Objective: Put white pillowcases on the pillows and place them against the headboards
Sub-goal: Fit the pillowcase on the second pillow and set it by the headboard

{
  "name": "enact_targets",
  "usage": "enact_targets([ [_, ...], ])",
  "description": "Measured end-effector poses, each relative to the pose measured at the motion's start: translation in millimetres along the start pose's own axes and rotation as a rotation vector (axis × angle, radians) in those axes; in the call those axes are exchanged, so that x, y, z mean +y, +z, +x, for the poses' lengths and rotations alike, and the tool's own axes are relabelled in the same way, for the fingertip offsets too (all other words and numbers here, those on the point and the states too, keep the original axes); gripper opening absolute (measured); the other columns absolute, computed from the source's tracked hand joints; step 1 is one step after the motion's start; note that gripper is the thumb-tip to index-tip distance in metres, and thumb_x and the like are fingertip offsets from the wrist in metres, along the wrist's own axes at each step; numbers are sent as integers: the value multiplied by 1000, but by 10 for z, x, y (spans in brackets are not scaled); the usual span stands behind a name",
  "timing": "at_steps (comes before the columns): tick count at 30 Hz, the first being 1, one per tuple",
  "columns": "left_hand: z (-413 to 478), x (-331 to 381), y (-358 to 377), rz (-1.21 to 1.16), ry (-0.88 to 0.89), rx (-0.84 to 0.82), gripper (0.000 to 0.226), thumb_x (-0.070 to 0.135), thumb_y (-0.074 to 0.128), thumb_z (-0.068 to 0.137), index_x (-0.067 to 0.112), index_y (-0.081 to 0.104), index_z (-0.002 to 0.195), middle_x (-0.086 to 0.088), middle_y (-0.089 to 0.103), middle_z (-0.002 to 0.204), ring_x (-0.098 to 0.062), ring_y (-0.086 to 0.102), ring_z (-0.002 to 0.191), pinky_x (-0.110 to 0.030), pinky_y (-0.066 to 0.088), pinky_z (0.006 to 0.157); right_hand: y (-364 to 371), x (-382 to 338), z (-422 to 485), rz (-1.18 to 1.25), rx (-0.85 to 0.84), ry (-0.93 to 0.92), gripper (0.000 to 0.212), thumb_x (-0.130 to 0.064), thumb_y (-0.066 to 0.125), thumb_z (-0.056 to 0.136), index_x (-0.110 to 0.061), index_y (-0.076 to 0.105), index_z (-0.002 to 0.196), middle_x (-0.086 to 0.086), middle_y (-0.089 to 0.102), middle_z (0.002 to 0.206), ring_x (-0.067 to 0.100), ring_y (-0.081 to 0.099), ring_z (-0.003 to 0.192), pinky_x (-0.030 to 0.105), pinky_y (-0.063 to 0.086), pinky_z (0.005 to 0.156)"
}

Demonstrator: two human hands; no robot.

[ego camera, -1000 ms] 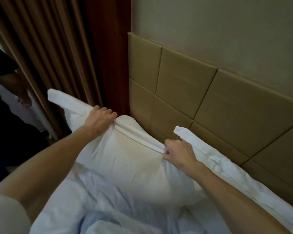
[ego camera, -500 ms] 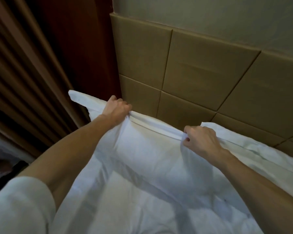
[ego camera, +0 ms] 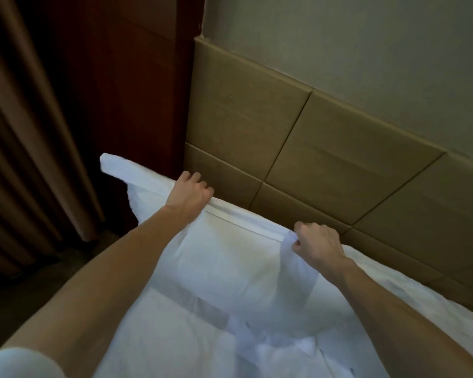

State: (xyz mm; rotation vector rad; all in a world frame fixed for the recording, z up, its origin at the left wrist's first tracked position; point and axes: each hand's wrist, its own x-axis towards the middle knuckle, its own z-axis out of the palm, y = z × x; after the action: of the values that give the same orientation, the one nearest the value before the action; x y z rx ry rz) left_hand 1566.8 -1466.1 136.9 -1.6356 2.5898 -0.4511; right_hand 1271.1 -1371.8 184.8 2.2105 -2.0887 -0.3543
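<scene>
A person's left hand and right hand each clutch the top seam of a white pillow, which lies between and below them on the bed against the tan padded headboard.

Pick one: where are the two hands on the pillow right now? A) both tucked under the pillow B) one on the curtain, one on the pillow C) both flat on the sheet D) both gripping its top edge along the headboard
D: the left hand and right hand each clutch the top seam of the white pillow, right below the tan headboard.
</scene>
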Motion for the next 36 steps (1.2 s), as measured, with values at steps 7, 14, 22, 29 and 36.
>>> enact_targets([
  [7, -379, 457, 614, -305, -142, 112, 53, 33, 68, 86, 16, 46, 131, -12, 54, 127, -30, 51, 113, -43, 45, 96, 584, 24, 87, -80, -80, 122, 10, -11, 50, 92, -19, 56, 96, 3, 69, 94, 28, 66, 83, 33, 42, 64],
  [14, -1198, 1316, 990, -982, -747, -227, 63, 49, 65, 87, 12, 45, 133, -18, 50, 124, -39, 51, 114, -50, 47, 91, 674, 92, 308, 128, -152, 15, 30, -27, 45, 95, -20, 52, 124, 4, 65, 113, 29, 60, 93, 34, 40, 66],
  [22, -1010, 1743, 950, -1606, -1284, -318, 94, 71, 63, 77, 24, 25, 149, -16, 35, 145, -37, 45, 127, -47, 41, 104, 557, 42, 920, 282, -273, -137, 29, -36, 37, 97, -17, 60, 99, 4, 65, 92, 24, 59, 84, 41, 52, 75],
  [29, -727, 2195, 1119, -1968, -1624, -289, 120, 86, 64, 60, 30, 13, 152, -1, 26, 156, -35, 34, 138, -62, 44, 98, 771, -235, 1449, 326, -203, -248, 17, -31, 60, 87, -17, 58, 77, 3, 61, 78, 23, 58, 73, 33, 44, 60],
  [36, -326, 2648, 1099, -2093, -1878, -144, 135, 100, 56, 39, 51, -5, 150, -3, 24, 158, -43, 34, 136, -71, 34, 101, 969, -89, 1367, 127, -1, -393, 23, -36, 57, 95, -18, 53, 80, -1, 55, 69, 14, 49, 56, 28, 32, 50],
])
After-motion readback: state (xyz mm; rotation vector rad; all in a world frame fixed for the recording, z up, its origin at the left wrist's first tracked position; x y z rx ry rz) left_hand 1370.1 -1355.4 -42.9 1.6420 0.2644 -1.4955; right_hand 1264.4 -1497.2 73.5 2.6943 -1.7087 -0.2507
